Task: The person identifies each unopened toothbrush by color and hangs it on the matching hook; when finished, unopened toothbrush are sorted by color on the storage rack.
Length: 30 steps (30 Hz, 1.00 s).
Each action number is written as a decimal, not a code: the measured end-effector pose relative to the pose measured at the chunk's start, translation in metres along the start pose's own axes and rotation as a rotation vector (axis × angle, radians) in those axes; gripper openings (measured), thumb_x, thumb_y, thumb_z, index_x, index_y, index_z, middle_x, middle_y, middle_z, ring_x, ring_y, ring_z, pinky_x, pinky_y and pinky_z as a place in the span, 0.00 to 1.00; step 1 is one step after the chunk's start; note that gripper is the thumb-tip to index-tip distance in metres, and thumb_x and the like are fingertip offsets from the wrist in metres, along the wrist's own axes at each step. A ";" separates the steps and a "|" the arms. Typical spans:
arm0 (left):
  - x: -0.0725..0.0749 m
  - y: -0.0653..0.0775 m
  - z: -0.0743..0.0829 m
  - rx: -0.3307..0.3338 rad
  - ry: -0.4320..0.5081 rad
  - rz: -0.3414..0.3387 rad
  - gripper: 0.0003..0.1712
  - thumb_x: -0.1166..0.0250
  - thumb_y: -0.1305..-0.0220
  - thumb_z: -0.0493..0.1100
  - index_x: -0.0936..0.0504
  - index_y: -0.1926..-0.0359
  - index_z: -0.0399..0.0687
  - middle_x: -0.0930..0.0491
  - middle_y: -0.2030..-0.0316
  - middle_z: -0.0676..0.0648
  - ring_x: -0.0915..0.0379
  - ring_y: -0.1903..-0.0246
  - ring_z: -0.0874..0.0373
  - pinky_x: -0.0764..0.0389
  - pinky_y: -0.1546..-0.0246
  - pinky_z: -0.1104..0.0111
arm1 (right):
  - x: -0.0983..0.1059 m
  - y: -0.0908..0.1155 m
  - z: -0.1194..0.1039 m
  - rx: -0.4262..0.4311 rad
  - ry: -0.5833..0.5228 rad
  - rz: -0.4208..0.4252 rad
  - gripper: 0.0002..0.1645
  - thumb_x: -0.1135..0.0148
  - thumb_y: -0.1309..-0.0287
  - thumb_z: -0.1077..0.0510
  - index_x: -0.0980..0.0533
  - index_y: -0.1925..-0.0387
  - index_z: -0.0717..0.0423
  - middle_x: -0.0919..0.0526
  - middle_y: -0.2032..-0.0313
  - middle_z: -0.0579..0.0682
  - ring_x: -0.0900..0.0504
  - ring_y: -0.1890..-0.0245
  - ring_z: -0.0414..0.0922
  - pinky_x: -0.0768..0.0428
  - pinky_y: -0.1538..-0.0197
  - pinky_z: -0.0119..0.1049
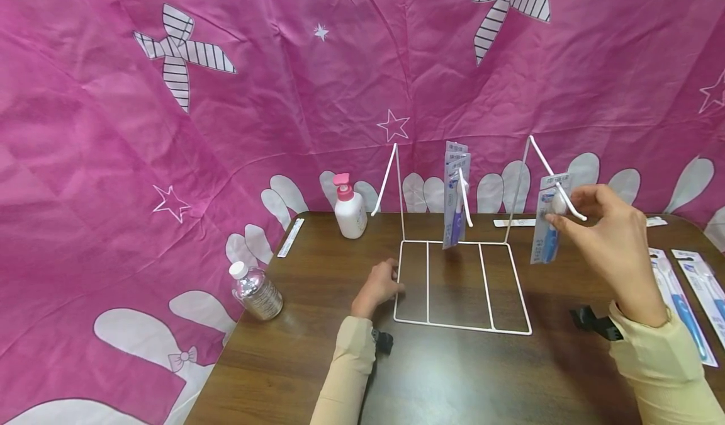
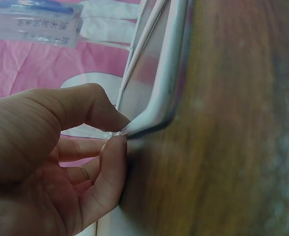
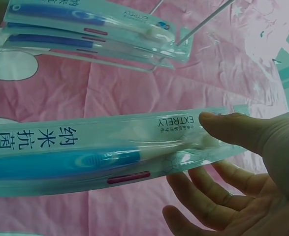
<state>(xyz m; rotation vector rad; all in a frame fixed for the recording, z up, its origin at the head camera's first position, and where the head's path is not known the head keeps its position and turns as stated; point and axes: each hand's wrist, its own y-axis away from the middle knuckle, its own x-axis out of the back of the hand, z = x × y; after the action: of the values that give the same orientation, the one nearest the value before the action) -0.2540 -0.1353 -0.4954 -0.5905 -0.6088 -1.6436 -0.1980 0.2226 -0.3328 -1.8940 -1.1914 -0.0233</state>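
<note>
Right hand (image 1: pixel 617 242): thumb and fingers pinch the upper part of a blue toothbrush pack (image 1: pixel 542 233). Pack sits on the right hook of a white wire rack (image 1: pixel 428 286), hook tip sticking out in front, above the right rear of the desk (image 1: pixel 272 374). Left hand (image 1: pixel 381 283): thumb and fingers pinch the rack's left base rod. Middle hook carries several purple toothbrush packs (image 1: pixel 453 208), one behind another; left hook bare.

Along the desk's right edge: two more toothbrush packs (image 1: pixel 682 302), lying flat. Back edge, left of rack: white pump bottle (image 1: pixel 351 214), pink top, upright. Near left edge: clear bottle (image 1: pixel 259 294), white cap. By back left corner: flat white strip (image 1: pixel 291 238). Behind desk: pink curtain (image 1: pixel 283 97), bows and stars.
</note>
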 end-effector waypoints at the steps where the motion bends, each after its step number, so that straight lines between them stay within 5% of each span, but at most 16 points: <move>1: 0.000 0.000 0.000 0.000 0.002 -0.001 0.31 0.27 0.50 0.28 0.25 0.43 0.30 0.26 0.70 0.46 0.27 0.82 0.59 0.21 0.80 0.69 | -0.001 -0.002 0.001 -0.001 0.001 -0.002 0.25 0.19 0.60 0.66 0.21 0.58 0.63 0.32 0.71 0.05 0.32 0.71 0.11 0.38 0.65 0.20; 16: 0.001 0.000 0.001 0.012 0.025 -0.007 0.32 0.27 0.50 0.27 0.26 0.42 0.29 0.26 0.69 0.46 0.27 0.82 0.58 0.20 0.81 0.69 | -0.023 -0.032 0.020 -0.021 -0.052 -0.038 0.25 0.22 0.54 0.62 0.22 0.54 0.67 0.22 0.69 0.32 0.29 0.69 0.16 0.37 0.59 0.25; 22: 0.001 0.000 0.000 0.007 0.016 -0.005 0.32 0.27 0.50 0.27 0.26 0.43 0.29 0.26 0.69 0.46 0.27 0.84 0.59 0.21 0.82 0.70 | -0.036 -0.043 0.025 -0.030 -0.025 -0.023 0.25 0.21 0.53 0.62 0.23 0.54 0.67 0.16 0.64 0.66 0.32 0.71 0.16 0.36 0.65 0.23; 30: 0.001 0.002 -0.001 -0.001 0.017 -0.002 0.31 0.27 0.50 0.27 0.26 0.43 0.29 0.26 0.70 0.46 0.27 0.84 0.59 0.21 0.82 0.70 | -0.048 -0.055 0.031 -0.048 0.009 -0.016 0.25 0.21 0.50 0.58 0.22 0.53 0.65 0.17 0.63 0.66 0.34 0.72 0.20 0.36 0.60 0.35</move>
<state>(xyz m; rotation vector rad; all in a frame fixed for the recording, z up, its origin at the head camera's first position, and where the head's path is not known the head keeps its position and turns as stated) -0.2526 -0.1367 -0.4957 -0.5767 -0.5963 -1.6492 -0.2773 0.2178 -0.3367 -1.9249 -1.2095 -0.0695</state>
